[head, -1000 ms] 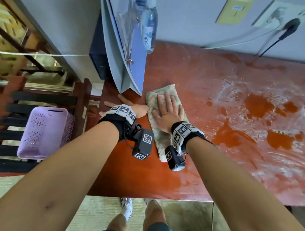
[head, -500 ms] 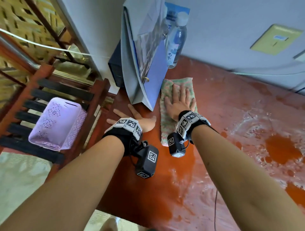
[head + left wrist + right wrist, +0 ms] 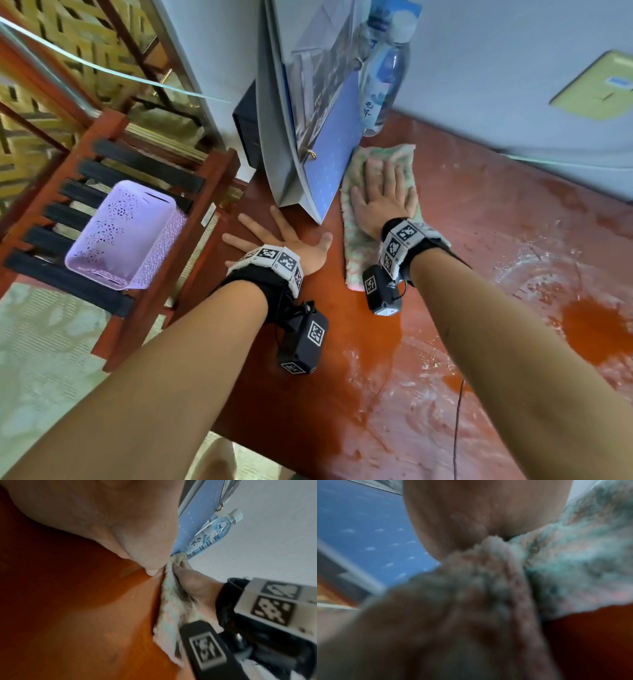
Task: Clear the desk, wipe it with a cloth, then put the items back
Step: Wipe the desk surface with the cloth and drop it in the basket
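Observation:
A pink-and-green cloth (image 3: 356,246) lies flat on the red-brown desk (image 3: 342,359) near its back left corner. My right hand (image 3: 383,192) presses flat on the cloth with straight fingers. My left hand (image 3: 277,236) rests flat on the desk left of it, fingers spread, holding nothing. In the left wrist view the cloth (image 3: 171,601) shows under the right hand. The right wrist view is blurred, filled by the cloth (image 3: 573,561).
A blue folder (image 3: 329,144) stands on the desk just left of the cloth, with a water bottle (image 3: 380,82) behind it by the wall. Pale dusty smears (image 3: 428,394) cover the desk at right. A purple basket (image 3: 126,236) sits on a chair to the left.
My right hand has pushed the cloth away from me toward the wall and the bottle. The left hand stays flat on the desk. The head view has swung left.

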Demonstrator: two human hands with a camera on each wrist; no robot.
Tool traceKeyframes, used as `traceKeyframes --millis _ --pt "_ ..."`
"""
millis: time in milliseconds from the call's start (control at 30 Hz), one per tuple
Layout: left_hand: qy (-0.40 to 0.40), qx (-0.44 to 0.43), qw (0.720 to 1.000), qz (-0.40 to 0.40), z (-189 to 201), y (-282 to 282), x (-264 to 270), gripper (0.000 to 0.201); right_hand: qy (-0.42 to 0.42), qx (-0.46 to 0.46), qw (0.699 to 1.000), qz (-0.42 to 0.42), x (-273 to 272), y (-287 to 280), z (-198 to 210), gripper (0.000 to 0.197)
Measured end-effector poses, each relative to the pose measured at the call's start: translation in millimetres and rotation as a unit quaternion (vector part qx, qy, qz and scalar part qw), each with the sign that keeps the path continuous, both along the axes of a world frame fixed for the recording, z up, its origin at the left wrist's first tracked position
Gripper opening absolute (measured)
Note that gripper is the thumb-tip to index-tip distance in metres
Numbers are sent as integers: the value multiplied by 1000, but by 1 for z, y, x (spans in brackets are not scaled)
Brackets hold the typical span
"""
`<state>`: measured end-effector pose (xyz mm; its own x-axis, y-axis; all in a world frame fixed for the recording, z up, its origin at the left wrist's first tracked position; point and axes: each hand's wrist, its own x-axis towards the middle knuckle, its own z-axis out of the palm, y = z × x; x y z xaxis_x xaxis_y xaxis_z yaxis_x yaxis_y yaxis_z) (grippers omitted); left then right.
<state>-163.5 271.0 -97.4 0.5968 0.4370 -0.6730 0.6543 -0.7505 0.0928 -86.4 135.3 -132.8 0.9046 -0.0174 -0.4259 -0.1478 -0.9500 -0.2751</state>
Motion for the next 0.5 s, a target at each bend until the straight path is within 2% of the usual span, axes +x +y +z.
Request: traceKeyframes --millis 100,200,500 --pt "-10 3 1000 -1 0 0 -1 109 -2 3 999 47 -28 3 -2 62" --pt "-20 4 1000 3 1 -2 -3 110 2 9 999 49 -38 5 -2 61" --pt "-36 -8 999 23 -6 -1 1 112 12 11 1000 -7 -7 9 -2 63"
